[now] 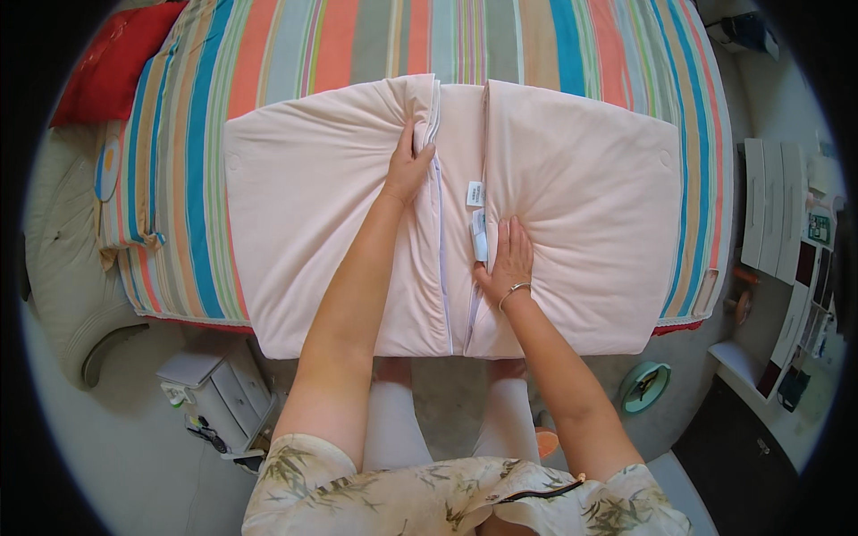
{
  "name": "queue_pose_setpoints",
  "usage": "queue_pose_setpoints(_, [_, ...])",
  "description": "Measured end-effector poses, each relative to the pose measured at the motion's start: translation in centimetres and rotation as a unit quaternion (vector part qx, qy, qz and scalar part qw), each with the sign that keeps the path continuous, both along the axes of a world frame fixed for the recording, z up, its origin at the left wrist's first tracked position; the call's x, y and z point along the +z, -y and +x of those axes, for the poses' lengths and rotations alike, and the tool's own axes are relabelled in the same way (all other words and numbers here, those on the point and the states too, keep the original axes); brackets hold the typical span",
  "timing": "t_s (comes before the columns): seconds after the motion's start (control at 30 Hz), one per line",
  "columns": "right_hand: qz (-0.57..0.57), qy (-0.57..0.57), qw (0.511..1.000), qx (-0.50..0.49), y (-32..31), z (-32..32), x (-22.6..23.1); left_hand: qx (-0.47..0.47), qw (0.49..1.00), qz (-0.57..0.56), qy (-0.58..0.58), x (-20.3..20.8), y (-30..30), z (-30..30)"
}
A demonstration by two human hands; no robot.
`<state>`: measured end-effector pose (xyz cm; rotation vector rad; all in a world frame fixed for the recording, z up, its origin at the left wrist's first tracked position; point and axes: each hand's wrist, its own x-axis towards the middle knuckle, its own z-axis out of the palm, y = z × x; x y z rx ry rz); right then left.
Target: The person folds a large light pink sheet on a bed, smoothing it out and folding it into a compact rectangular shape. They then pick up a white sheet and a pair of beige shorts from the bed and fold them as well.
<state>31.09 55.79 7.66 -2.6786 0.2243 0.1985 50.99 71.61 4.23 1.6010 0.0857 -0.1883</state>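
Note:
A pale pink quilt (313, 205) lies on the bed, its left and right sides folded in toward a narrow strip down the middle. My left hand (409, 170) grips the inner edge of the left fold near its far end, pulling creases into the cloth; some of its fingers are hidden. Flat on the right fold rests my right hand (509, 259), fingers stretched out and thumb at the fold's inner edge. Two small cloth labels, a white one (475, 194) and a pale blue one (480, 237), stick out just beyond that thumb.
Under the quilt is a striped bedspread (536, 45). A red cushion (116, 62) sits at the far left. Nearby stand a white bedside cabinet (219, 384) on the left, a green basin (645, 388) on the floor and white drawers (773, 210) on the right.

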Motion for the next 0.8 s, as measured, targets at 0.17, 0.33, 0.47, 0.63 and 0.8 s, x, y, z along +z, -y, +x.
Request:
queue_pose_setpoints(0.17, [-0.025,0.015,1.000,-0.007,0.7,-0.3,-0.8,-0.094,0.946,0.278,0.141,2.4,-2.1,-6.1])
queue_pose_setpoints(0.33, [-0.007,0.069,0.997,-0.025,-0.3,0.0,0.8,-0.110,0.876,0.457,0.113,6.6,-2.1,-20.0])
queue_pose_setpoints(0.47, [0.155,0.171,0.973,0.007,-3.4,2.2,3.7,-0.095,0.861,0.500,0.021,5.8,-1.5,-26.0])
queue_pose_setpoints(0.63, [0.361,-0.015,0.907,-0.218,-4.1,13.7,-1.4,-0.122,0.855,0.504,0.010,4.1,-2.2,-30.1])
queue_pose_setpoints(0.8, [0.437,-0.103,0.879,-0.158,-6.1,16.3,0.2,-0.114,0.887,0.448,0.009,4.1,-6.5,-30.5])
